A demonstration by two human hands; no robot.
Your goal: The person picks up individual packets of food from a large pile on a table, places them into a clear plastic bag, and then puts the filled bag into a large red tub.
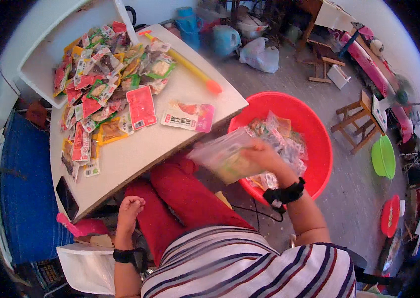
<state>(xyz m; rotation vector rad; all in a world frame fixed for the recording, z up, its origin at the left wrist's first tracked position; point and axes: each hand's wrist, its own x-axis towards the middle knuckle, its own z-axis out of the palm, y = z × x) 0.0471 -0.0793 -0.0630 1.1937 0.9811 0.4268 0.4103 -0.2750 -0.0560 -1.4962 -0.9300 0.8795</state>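
My right hand [264, 155] grips a clear plastic bag of snack packets [225, 155], blurred by motion, held between the table edge and a red plastic basin [319, 144]. Several filled clear bags [282, 136] lie in the basin. My left hand [129, 211] hangs below the table's near edge with its fingers curled shut, holding nothing I can see. Both wrists wear black bands. A heap of small red, green and yellow snack packets [103, 84] covers the far side of the white table [145, 149]. Two larger flat packets, red [142, 107] and pink-white [188, 116], lie beside the heap.
A white tray [46, 54] holds part of the heap at the back left. A yellow stick with an orange tip [190, 67] lies on the table. A dark phone [67, 198] sits near the table corner. Wooden stools [356, 119], a green basin [383, 158] and plastic bags stand on the concrete floor.
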